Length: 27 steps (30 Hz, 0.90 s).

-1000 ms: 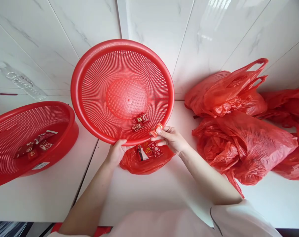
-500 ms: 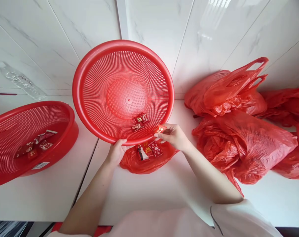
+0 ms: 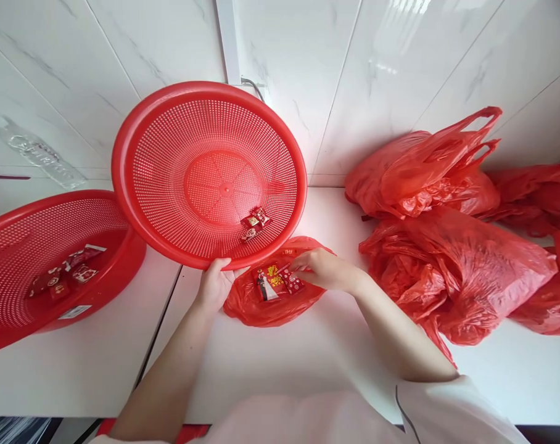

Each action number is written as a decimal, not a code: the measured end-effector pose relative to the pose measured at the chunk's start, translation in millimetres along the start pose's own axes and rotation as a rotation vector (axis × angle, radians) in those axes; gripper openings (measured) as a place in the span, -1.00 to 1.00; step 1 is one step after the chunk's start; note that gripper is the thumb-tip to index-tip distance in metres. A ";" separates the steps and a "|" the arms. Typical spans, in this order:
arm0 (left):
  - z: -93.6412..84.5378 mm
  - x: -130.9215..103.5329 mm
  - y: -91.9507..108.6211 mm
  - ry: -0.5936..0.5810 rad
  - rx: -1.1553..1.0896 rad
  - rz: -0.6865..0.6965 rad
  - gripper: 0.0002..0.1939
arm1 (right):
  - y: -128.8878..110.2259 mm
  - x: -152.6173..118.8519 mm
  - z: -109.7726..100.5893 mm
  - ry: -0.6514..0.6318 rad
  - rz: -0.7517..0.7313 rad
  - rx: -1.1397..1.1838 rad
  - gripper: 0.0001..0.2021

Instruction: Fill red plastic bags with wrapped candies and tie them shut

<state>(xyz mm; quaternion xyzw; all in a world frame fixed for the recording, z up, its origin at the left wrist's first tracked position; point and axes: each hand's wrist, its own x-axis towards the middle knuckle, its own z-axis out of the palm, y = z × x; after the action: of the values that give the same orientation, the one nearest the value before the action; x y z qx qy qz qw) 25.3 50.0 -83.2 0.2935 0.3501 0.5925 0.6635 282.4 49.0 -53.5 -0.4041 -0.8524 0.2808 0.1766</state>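
Note:
My left hand (image 3: 214, 285) grips the near rim of a red plastic colander (image 3: 208, 89), which is tilted so its inside faces me. Low on its right side lie a few small red wrapped candies (image 3: 255, 224). Over the right part of an opened red plastic bag (image 3: 261, 316) on the table, my right hand (image 3: 321, 269) has its fingers slightly apart and seems to hold nothing. Inside that bag are a packet with a black-and-white figure (image 3: 267, 287) and a dotted red packet (image 3: 293, 285) just below my fingertips. A small orange-red packet (image 3: 287, 251) shows behind them.
Another red colander (image 3: 134, 259) with several wrapped candies (image 3: 70, 271) stands at the left. A clear plastic bottle (image 3: 42, 154) lies behind it by the tiled wall. Filled red plastic bags (image 3: 474, 271) are piled at the right.
The colander has shifted left and tilted with my left hand. My right hand has moved from the colander's rim down to the bag, and the orange-red packet it held appears released there.

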 end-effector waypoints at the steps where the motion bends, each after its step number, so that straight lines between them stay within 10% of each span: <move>1: 0.5 -1.1 -1.4 -0.010 0.011 -0.009 -0.55 | -3.5 -1.1 -3.1 0.004 -0.050 0.052 -0.82; 8: 9.7 -18.1 -16.6 -0.186 0.064 -0.194 -0.57 | -12.6 3.1 -1.0 0.293 -0.080 0.011 -0.72; 16: 9.7 -23.2 -21.8 -0.173 0.147 -0.260 -0.53 | -8.2 6.6 18.4 0.105 -0.093 -0.167 -0.47; 27: 1.7 -8.7 -9.1 -0.122 0.057 -0.131 -0.68 | -12.1 7.1 7.8 0.209 0.117 0.949 -0.64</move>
<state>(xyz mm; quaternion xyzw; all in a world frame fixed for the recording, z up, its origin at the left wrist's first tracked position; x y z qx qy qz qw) 31.5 40.2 -88.5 0.3245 0.3442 0.5185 0.7123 266.8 45.8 -51.5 -0.3522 -0.5841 0.6056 0.4099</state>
